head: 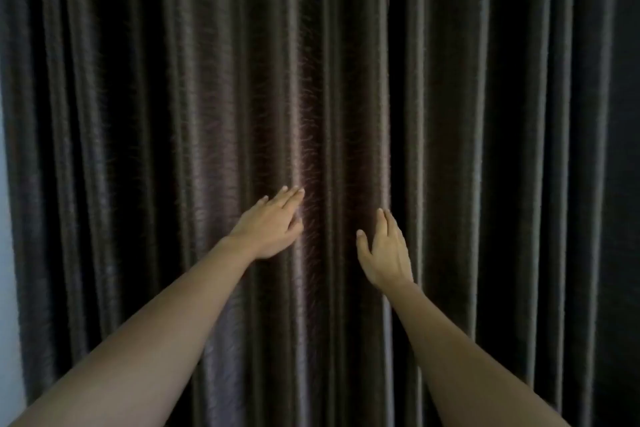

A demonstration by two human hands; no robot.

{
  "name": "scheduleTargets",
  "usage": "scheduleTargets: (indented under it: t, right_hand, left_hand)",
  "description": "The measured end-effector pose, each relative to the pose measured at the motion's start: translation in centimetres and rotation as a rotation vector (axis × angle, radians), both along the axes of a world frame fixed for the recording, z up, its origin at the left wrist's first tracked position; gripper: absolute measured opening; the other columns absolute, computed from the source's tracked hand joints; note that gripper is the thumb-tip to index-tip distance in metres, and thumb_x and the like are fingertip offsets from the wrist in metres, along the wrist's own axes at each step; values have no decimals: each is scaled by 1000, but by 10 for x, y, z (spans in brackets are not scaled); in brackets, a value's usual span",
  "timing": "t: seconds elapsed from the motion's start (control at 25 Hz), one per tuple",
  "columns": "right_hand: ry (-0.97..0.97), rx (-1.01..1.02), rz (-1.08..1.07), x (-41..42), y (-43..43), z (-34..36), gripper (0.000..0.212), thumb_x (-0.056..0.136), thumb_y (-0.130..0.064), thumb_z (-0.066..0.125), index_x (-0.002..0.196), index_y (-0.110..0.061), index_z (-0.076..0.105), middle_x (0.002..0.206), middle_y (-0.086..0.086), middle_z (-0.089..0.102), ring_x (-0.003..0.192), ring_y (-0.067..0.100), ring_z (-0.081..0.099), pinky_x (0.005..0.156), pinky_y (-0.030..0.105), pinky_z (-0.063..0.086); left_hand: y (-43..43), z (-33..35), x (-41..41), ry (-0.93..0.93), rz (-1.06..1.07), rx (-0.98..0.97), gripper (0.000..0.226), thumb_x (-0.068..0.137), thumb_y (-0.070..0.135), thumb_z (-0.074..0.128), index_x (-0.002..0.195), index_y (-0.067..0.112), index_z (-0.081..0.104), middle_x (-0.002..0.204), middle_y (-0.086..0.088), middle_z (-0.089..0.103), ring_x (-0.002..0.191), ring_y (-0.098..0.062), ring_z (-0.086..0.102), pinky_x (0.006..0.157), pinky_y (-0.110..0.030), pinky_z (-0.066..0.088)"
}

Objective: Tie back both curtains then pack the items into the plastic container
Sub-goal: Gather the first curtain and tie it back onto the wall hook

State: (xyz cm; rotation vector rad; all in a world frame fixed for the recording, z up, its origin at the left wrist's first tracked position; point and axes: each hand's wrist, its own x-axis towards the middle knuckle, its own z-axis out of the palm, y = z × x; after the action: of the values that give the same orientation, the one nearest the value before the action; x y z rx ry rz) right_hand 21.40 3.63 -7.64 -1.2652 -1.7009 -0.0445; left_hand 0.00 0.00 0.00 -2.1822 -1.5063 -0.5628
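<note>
Head view: left hand [268, 229] and right hand [384, 253], fingers straight and holding nothing, apart at the drawn curtains [138, 114].

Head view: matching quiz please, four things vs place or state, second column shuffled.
1 left hand
2 right hand
3 curtains
4 wall

A pale strip, far left edge
B thumb spread, right of centre
C dark, hanging in folds, untied
D back towards camera, left of centre

Pairs: 1-D, 2-B, 3-C, 4-A
</note>
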Motion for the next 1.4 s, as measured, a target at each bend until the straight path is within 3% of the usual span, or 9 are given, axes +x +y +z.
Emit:
scheduleTargets:
  t: [0.24, 0.48, 0.6, 0.72, 0.84, 0.96, 1.12, 1.24, 1.4]
  right_hand:
    - [11, -82, -19, 27, 45, -3, 80, 92, -49, 44, 149, -10, 3, 158, 9, 6, 145, 22, 7, 116, 33, 12]
    - [105, -102, 147, 31, 115, 28, 100, 82, -62, 53, 149, -18, -7, 158, 5, -1, 145, 21, 9, 117, 41, 21]
    - [108, -79, 228, 24, 143, 41, 104, 78, -66, 54, 148, -22, -8, 159, 2, -2, 145, 19, 6, 117, 39, 18]
    - [126, -29, 355, 12, 162, 50, 108, 74, -65, 60, 149, -23, -6, 157, -2, 11, 142, 14, 17, 112, 27, 21]
    - [96, -40, 445, -10, 173, 62, 110, 69, -73, 57, 149, -27, -3, 151, -1, 31, 135, 20, 35, 108, 36, 34]
    - [47, 8, 433, -33, 182, 72, 103, 65, -82, 48, 147, -34, 10, 148, -6, 16, 136, 24, 23, 111, 45, 29]
    - [192, 25, 622, -62, 201, 95, 117, 57, -83, 54, 148, -31, 2, 153, -15, -5, 144, 14, 3, 116, 45, 20]
    - [139, 136, 527, -83, 206, 107, 118, 57, -88, 44, 149, -26, 4, 156, -5, -15, 144, 17, -7, 118, 41, 8]
    - [56, 312, 445, -105, 208, 121, 119, 61, -91, 29, 150, -16, 5, 157, 3, -13, 144, 16, -8, 116, 38, 4]
  left_hand:
    - [57, 50, 57, 118, -124, 200, 57, 98, 32, 32, 149, 18, 13, 159, -3, 4, 146, -18, 1, 117, -40, 11]
    - [123, 104, 128, 246, -137, 343, 50, 98, 33, 33, 147, 29, 25, 159, -5, 2, 146, -23, 0, 116, -43, 12]
    - [154, 124, 149, 334, -33, 405, 47, 98, 41, 28, 143, 29, 36, 159, -2, -2, 146, -22, -4, 116, -47, 5]
    - [174, 144, 145, 250, 157, 503, 53, 95, 50, 30, 127, 17, 57, 159, -4, 2, 146, -24, -5, 115, -50, 3]
    - [189, 156, 122, 220, 344, 616, 42, 93, 36, 49, 126, 11, 56, 158, -7, 5, 145, -30, -2, 114, -51, 11]
    - [194, 166, 94, 195, 464, 670, 45, 88, 13, 57, 131, 16, 45, 158, -9, -1, 144, -36, -1, 114, -51, 14]
    - [196, 180, 61, 195, 552, 661, 39, 88, 25, 57, 126, 24, 52, 157, -2, -16, 144, -34, -11, 114, -54, 5]
    - [196, 188, 39, 162, 570, 732, 31, 89, 31, 58, 119, 22, 55, 158, 0, -15, 144, -34, -10, 111, -61, 8]
    - [195, 203, 20, -15, 551, 774, 60, 83, 24, 66, 136, 28, 36, 155, -7, -23, 144, -34, -12, 109, -63, 13]
